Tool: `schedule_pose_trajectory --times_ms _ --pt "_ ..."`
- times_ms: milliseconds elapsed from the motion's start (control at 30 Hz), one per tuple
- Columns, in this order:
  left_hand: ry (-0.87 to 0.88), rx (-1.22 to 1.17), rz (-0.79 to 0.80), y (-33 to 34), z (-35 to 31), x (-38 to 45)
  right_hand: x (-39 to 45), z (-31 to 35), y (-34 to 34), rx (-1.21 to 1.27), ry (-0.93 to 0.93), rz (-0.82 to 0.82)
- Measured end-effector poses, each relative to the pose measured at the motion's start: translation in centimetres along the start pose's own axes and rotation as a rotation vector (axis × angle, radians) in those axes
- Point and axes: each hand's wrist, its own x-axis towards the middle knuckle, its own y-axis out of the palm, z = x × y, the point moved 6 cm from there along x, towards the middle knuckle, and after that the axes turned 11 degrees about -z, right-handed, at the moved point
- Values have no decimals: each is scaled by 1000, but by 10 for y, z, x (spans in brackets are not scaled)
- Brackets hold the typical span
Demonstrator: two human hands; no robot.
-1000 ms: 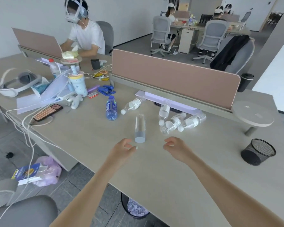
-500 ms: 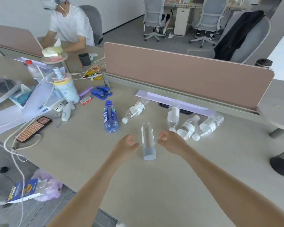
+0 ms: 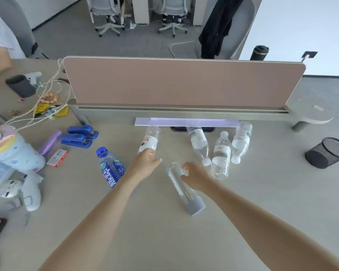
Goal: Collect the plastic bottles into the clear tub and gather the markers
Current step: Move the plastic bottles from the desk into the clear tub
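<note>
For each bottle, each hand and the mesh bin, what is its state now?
Clear tube bottle: lying, held by right hand.
Left hand: touching red-label bottle, which is lying.
Blue bottle: lying, capped.
Three clear bottles: lying.
Mesh bin: tipped over.

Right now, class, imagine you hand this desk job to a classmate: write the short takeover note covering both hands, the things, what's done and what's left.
Left hand: fingers on the neck end of the red-label bottle; a closed grip is not clear.
Right hand: curled round the clear tube, which lies tilted on the desk.
Blue bottle lies by the left arm; three clear bottles lie near the divider.
Done: nothing collected.
Left: all five bottles; no tub or markers in view.
</note>
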Motion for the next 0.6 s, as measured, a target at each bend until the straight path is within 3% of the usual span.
schedule_pose_trajectory --times_ms 333,600 --pt "53 210 -81 14 8 90 21 2 39 -49 167 39" --pt "-107 257 -32 41 42 139 17 -10 67 -41 238 30"
